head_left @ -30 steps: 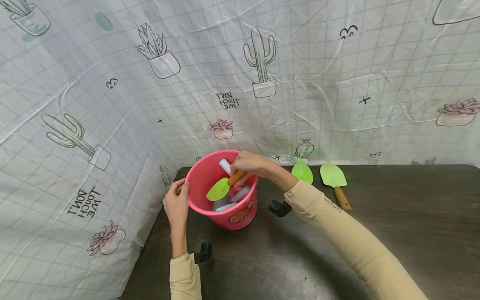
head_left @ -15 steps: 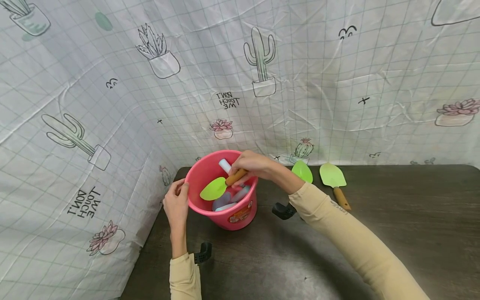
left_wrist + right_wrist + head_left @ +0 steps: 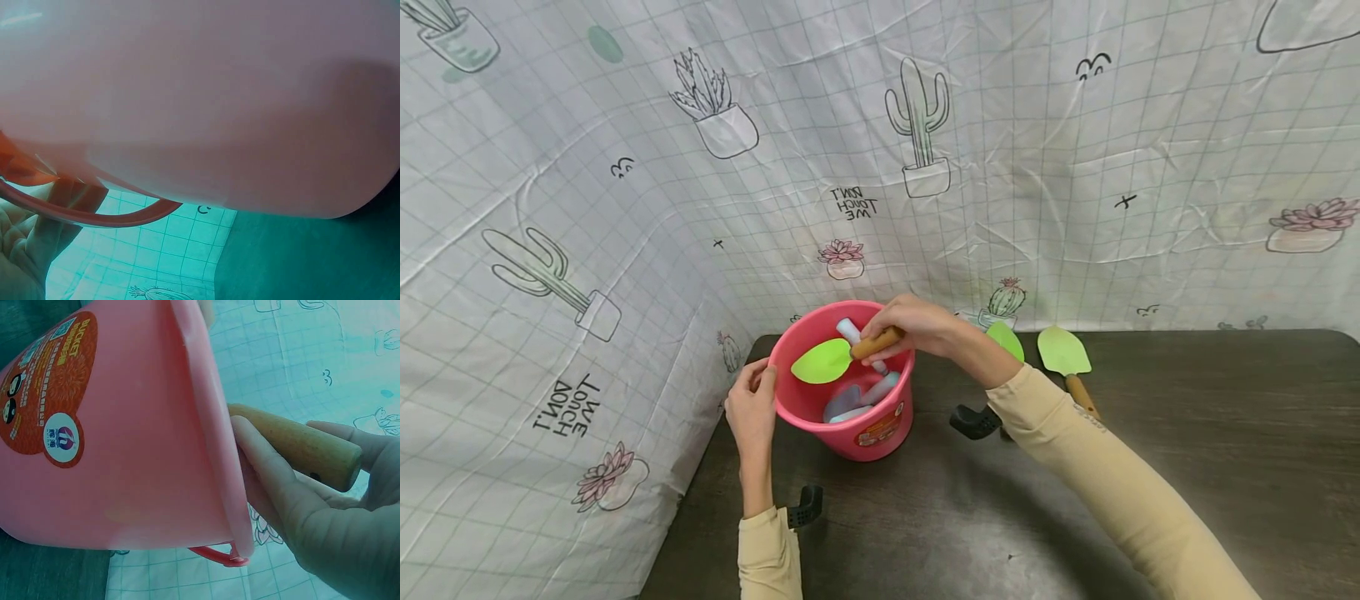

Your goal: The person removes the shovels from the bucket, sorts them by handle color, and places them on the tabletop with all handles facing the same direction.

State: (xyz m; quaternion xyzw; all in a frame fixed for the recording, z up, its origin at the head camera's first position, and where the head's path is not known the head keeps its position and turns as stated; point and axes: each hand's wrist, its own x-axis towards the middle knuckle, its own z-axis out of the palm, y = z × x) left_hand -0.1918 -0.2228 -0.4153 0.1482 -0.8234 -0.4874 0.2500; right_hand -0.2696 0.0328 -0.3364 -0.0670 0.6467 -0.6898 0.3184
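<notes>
In the head view a pink bucket (image 3: 865,439) with an orange label stands on the dark table. My left hand (image 3: 752,408) grips its left rim; the left wrist view shows the fingers (image 3: 65,206) by the rim and the bucket's handle (image 3: 125,219). My right hand (image 3: 917,325) holds a garden trowel by its wooden handle (image 3: 306,447), over the right part of the bucket's mouth. The trowel's lime-green blade (image 3: 822,362) points left, over the opening. Inside lie a white rod-like piece (image 3: 847,330) and several pale grey-purple pieces (image 3: 842,403), their kind unclear.
Right of the bucket lie a pale green trowel (image 3: 1064,352) with a wooden handle and a brighter green blade (image 3: 1004,340), partly behind my right forearm. A cactus-print cloth (image 3: 1015,208) hangs behind the table (image 3: 1217,433). Black wrist mounts (image 3: 976,422) stick out from both arms.
The green trowel has risen and shifted left within the bucket's mouth, its blade turning more level. My right hand has moved slightly up and right. The left hand stays on the rim.
</notes>
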